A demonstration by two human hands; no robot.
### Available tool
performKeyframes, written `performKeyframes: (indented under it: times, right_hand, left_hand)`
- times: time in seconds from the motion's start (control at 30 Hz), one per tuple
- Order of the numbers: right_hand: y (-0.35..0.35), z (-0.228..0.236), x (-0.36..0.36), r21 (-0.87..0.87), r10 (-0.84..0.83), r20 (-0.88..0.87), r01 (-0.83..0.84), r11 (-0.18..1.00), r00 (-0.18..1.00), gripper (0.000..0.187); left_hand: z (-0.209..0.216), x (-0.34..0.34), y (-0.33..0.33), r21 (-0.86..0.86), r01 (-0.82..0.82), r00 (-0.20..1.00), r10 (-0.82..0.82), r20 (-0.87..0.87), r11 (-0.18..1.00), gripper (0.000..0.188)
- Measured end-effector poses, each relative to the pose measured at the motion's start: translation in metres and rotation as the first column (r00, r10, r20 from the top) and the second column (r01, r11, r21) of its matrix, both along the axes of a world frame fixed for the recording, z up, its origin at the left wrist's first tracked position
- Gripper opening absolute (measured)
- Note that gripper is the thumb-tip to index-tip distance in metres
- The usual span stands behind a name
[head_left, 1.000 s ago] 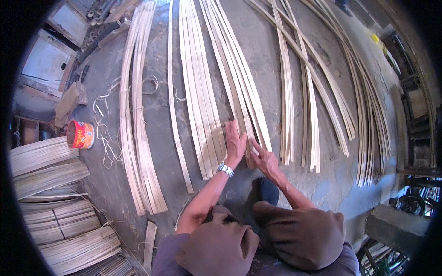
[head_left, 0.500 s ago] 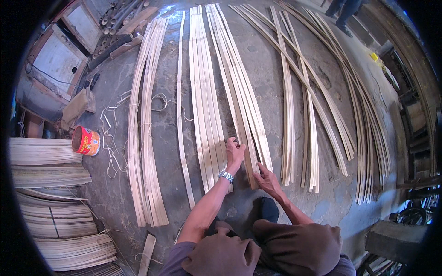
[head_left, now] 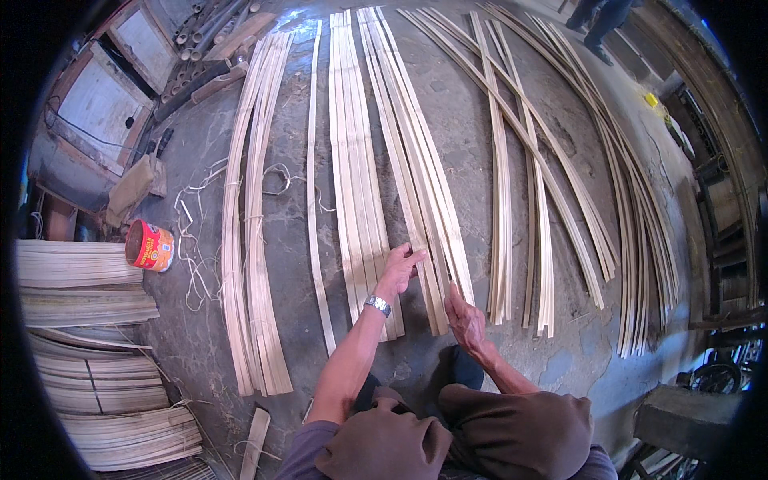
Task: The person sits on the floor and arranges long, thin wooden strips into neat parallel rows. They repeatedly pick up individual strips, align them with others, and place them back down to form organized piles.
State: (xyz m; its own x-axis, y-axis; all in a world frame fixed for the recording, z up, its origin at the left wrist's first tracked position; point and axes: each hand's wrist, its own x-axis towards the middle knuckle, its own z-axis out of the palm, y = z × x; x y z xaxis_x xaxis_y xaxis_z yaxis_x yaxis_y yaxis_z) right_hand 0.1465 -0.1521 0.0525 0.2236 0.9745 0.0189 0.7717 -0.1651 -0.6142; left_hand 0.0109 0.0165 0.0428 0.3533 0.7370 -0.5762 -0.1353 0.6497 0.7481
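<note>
Slats (head_left: 432,192), pale and slender, lie bundled on the concrete floor (head_left: 462,160) before me, stretching from both hands to the far side. I have the left hand (head_left: 395,270) at the bundle's left edge, fingers curled, tips at the wood; from my camera I cannot tell whether they pinch it. The right hand (head_left: 467,320) sits nearer, at the right edge by the near end, thumb up, its grip likewise hidden from me. To the left I see a flat row (head_left: 352,160), a single strip (head_left: 311,176), two bundles (head_left: 234,216) and a red tin (head_left: 150,246); crossed strips (head_left: 521,120) lie right.
</note>
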Motion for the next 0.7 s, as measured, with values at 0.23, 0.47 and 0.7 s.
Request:
performKeyframes:
  times: [0.23, 0.47, 0.7]
  right_hand:
    - [0.001, -0.013, -0.002, 0.013, 0.035, -0.032, -0.034, 0.999, 0.999, 0.043]
    - [-0.002, -0.008, -0.002, 0.167, -0.005, -0.101, 0.022, 0.986, 0.995, 0.044]
    - [0.011, 0.004, -0.012, -0.072, -0.129, -0.298, 0.113, 0.991, 0.946, 0.040]
  left_hand:
    - [-0.033, -0.010, -0.003, 0.070, -0.007, 1.000, 0.006, 0.008, 0.998, 0.018]
    - [-0.042, -0.008, 0.010, 0.082, 0.003, 1.000, -0.005, 0.015, 0.997, 0.016]
    - [-0.030, -0.007, 0.015, 0.026, -0.032, 0.999, 0.032, 0.005, 0.999, 0.017]
